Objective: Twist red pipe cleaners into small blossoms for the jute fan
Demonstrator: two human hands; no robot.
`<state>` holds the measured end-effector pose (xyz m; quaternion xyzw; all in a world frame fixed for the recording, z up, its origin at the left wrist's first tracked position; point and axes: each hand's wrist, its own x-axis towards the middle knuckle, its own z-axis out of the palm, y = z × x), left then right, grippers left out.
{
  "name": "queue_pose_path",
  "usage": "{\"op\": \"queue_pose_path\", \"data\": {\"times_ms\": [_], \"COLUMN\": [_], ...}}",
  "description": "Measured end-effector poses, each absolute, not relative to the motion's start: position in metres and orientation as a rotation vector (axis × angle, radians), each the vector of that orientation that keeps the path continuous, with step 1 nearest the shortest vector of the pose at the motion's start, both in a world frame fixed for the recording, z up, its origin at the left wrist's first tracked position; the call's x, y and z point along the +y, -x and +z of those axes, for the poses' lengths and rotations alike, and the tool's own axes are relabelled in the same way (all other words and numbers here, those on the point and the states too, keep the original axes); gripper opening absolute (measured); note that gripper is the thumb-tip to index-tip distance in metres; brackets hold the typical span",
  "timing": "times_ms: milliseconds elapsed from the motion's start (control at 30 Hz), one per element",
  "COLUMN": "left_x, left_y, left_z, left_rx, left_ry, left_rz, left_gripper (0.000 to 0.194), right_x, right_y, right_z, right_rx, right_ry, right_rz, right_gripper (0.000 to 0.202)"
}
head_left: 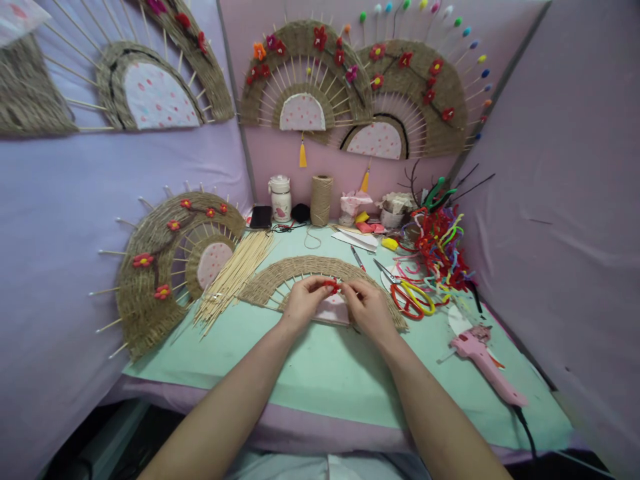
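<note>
Both hands meet above a woven twine fan (300,267) that lies on the green cloth. Between the fingertips is a small red piece (331,287), bent into a curled shape. My left hand (306,300) pinches it from the left, thumb and fingers together. From the other side my right hand (367,305) also has its fingertips closed on the red piece. The fan's pale dotted centre (333,310) shows below the hands, and parts of the fan are hidden behind them.
Right of the fan lie scissors (413,298), a pile of coloured pipe cleaners (437,243) and a pink glue gun (487,367) with a cord. Thin sticks (233,277) lie left. A twine spool (321,200) and a white jar (280,199) stand behind.
</note>
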<state>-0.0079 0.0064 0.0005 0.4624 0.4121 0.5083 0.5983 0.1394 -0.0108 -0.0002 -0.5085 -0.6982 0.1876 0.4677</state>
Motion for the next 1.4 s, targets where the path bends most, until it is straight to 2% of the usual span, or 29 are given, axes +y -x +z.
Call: {"op": "queue_pose_path", "data": {"times_ms": [200, 367, 500, 700, 1200, 1400], "left_x": [0.004, 0.004, 0.004, 0.005, 0.008, 0.008], "left_y": [0.01, 0.01, 0.012, 0.015, 0.019, 0.019], "left_z": [0.003, 0.0, 0.001, 0.004, 0.0, 0.002], "left_rx": [0.692, 0.701, 0.692, 0.648, 0.642, 0.686], "left_ry": [-0.976, -1.028, -0.953, -0.84, -0.805, -0.787], "left_rz": [1.054, 1.017, 1.008, 0.938, 0.884, 0.884], "left_gripper": [0.023, 0.027, 0.033, 0.03, 0.026, 0.027], "right_x": [-0.006, -0.008, -0.011, -0.013, -0.01, -0.013], "right_y": [-0.149, -0.149, -0.147, -0.143, -0.145, -0.144], "right_z": [0.001, 0.004, 0.005, 0.006, 0.002, 0.009], "right_rx": [-1.504, -1.547, -1.53, -1.615, -1.548, -1.619], "right_ry": [1.152, 1.112, 1.135, 1.147, 1.166, 1.131], "right_rz": [0.81, 0.925, 0.841, 0.613, 0.852, 0.761], "right_gripper": [0.022, 0.021, 0.02, 0.014, 0.02, 0.018]}}
